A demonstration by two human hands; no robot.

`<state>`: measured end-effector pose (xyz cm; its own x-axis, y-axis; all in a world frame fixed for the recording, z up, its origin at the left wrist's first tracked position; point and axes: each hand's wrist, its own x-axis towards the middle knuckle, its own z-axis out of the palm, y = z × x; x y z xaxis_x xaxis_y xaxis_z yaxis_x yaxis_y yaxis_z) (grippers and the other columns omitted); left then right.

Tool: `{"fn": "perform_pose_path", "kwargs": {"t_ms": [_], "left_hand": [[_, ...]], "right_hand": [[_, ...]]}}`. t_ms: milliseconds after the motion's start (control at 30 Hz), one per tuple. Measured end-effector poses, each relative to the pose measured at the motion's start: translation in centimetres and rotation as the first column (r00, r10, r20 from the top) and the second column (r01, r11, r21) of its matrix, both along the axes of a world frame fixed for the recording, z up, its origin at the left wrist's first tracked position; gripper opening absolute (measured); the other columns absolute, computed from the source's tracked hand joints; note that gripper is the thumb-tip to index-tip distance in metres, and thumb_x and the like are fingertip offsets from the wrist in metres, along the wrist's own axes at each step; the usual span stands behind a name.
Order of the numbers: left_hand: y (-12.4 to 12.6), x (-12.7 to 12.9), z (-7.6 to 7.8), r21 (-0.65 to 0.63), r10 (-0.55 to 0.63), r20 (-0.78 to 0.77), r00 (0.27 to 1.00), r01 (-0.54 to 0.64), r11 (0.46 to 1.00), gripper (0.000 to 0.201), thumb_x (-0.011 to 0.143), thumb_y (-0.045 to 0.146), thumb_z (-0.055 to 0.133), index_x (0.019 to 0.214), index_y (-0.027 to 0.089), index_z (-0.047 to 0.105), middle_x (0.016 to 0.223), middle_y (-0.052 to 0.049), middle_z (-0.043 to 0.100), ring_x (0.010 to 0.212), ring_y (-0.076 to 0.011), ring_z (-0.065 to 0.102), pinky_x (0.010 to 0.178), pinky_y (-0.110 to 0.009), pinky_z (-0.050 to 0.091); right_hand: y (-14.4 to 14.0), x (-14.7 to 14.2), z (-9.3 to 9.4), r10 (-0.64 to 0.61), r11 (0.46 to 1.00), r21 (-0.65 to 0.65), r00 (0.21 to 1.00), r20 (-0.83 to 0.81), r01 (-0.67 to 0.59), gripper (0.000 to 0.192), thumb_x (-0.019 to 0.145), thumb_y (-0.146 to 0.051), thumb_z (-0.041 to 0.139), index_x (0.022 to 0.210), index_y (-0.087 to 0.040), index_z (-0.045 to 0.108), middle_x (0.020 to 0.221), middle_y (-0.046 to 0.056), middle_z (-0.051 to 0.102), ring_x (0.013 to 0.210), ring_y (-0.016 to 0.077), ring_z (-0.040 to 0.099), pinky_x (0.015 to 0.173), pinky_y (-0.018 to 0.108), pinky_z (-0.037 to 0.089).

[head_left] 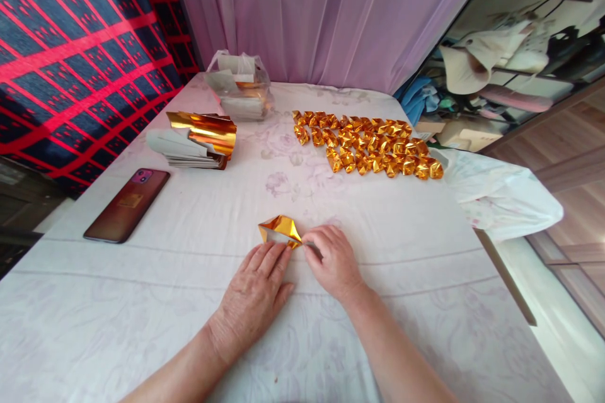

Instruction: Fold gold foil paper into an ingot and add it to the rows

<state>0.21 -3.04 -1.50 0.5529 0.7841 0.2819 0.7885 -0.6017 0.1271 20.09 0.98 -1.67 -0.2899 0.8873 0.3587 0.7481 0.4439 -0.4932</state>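
Note:
A partly folded sheet of gold foil paper (pixel 283 224) lies on the table in front of me, its pale inner side showing along the near part. My left hand (pixel 255 286) rests palm down, fingers stretched out and fingertips on the paper's near edge. With thumb and forefinger my right hand (pixel 333 258) pinches the pointed right corner of the paper. Beyond, to the right, several folded gold paper ingots (pixel 366 143) stand in rows. A stack of loose gold foil sheets (pixel 203 138), curled and showing pale backs, is at the left.
A brown phone (pixel 127 206) lies face down at the left. Near the back edge stands a clear plastic bag (pixel 243 91) with more paper. Patterned cloth covers the table (pixel 401 321). Purple curtain (pixel 307 19) hangs behind; a cluttered shelf (pixel 510 69) and white bag (pixel 505 192) are right.

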Motion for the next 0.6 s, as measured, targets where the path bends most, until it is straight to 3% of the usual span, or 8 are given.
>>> {"fn": "perform_pose_path", "kwargs": {"t_ms": [400, 600], "left_hand": [[0.23, 0.16, 0.38, -0.024, -0.003, 0.005, 1.0, 0.003, 1.0, 0.048, 0.097, 0.039, 0.045, 0.135, 0.009, 0.052, 0.125, -0.016, 0.061, 0.118, -0.0311, 0.054, 0.1, -0.047, 0.046], [0.25, 0.13, 0.4, -0.027, -0.003, 0.008, 1.0, 0.003, 1.0, 0.05, 0.097, 0.039, 0.047, 0.136, 0.008, 0.051, 0.126, -0.017, 0.06, 0.118, -0.0315, 0.054, 0.1, -0.047, 0.045]], "right_hand": [[-0.75, 0.58, 0.54, 0.102, 0.994, 0.052, 0.995, -0.012, -0.101, 0.023, 0.088, -0.009, 0.056, 0.098, -0.022, 0.072, 0.096, 0.004, 0.069, 0.089, 0.0186, 0.059, 0.083, 0.035, 0.045], [-0.98, 0.63, 0.71, 0.112, 0.992, 0.055, 0.99, 0.091, -0.117, 0.029, 0.091, -0.013, 0.055, 0.111, -0.025, 0.071, 0.102, 0.005, 0.068, 0.093, 0.0205, 0.057, 0.084, 0.038, 0.046]]}}
